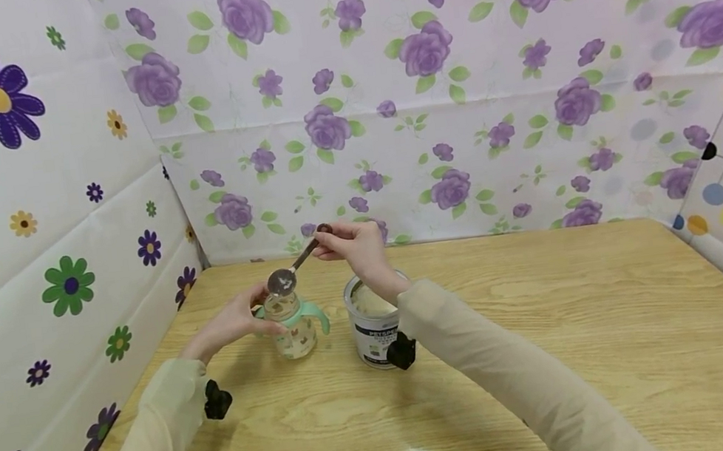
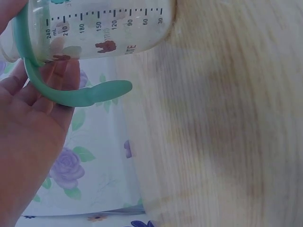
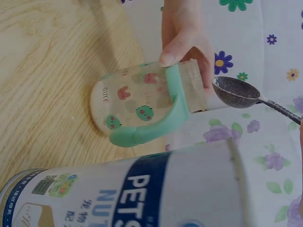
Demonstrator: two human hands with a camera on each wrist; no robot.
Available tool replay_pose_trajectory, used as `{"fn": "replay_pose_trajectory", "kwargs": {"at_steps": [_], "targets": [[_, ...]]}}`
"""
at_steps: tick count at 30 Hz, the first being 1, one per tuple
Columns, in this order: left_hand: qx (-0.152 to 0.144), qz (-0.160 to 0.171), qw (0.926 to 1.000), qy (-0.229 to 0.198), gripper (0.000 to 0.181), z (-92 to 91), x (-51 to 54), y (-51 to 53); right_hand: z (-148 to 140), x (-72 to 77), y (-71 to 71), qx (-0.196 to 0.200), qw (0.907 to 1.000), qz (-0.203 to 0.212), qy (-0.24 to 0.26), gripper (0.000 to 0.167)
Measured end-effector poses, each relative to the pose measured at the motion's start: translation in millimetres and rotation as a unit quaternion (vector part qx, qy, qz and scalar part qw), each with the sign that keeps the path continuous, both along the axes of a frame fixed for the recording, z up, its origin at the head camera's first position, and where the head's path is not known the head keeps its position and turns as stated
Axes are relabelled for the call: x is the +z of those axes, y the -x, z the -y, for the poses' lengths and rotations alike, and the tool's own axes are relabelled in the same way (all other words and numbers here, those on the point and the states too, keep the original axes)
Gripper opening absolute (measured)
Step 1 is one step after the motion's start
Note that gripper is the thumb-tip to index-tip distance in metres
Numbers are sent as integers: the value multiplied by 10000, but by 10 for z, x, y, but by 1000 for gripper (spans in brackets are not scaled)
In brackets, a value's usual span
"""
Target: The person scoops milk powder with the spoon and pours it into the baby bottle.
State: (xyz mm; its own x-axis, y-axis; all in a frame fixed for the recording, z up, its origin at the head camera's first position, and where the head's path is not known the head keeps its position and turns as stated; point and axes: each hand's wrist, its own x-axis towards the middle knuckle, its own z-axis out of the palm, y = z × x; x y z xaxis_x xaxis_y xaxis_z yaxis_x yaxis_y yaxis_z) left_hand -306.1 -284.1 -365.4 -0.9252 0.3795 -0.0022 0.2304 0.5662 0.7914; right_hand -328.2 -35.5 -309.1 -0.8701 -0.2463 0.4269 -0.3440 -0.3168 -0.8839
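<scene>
Bright, even light in the head view; white glare spots the near side of the wooden counter (image 1: 580,320), and a soft shadow falls beside the left sleeve (image 1: 157,427). Both wrist views are dimmer, hazier; the tin's (image 3: 203,175) rim blurs.

From the white cylindrical navy-banded tub (image 1: 369,335), bare wood-grain table (image 1: 611,301) opens toward six o'clock, and toward three beyond the beige right sleeve (image 1: 505,373) slanting to five. At nine, a slim gap, then the clear, mint-handled bottle (image 1: 296,341); a dark long-handled spoon (image 1: 282,283) obstructs above its mouth. White purple-rose sheeting (image 1: 483,55) bounds twelve.
</scene>
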Motion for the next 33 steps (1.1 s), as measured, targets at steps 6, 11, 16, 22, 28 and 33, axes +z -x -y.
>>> {"fn": "replay_pose_trajectory", "kwargs": {"at_steps": [6,11,16,22,28,33], "targets": [[-251,-119,9996,29,61,-1,22,19,-77,-121,221,-147,9992,-180,337,18],[-446,-207,9988,-12,64,0,43,30,-228,-112,287,-221,9986,-204,438,18],[-504,-248,9984,46,70,12,69,28,-414,137,25,-412,9987,-42,298,19],[-577,-350,9976,-137,75,32,156,7,-574,206,-9,-441,9985,0,325,25],[-602,-672,9951,-404,74,-50,362,-20,-735,234,-1,-506,9973,-365,375,19],[-695,-828,9930,-466,75,-197,504,-60,-866,223,-16,-623,9957,-665,146,17]]}}
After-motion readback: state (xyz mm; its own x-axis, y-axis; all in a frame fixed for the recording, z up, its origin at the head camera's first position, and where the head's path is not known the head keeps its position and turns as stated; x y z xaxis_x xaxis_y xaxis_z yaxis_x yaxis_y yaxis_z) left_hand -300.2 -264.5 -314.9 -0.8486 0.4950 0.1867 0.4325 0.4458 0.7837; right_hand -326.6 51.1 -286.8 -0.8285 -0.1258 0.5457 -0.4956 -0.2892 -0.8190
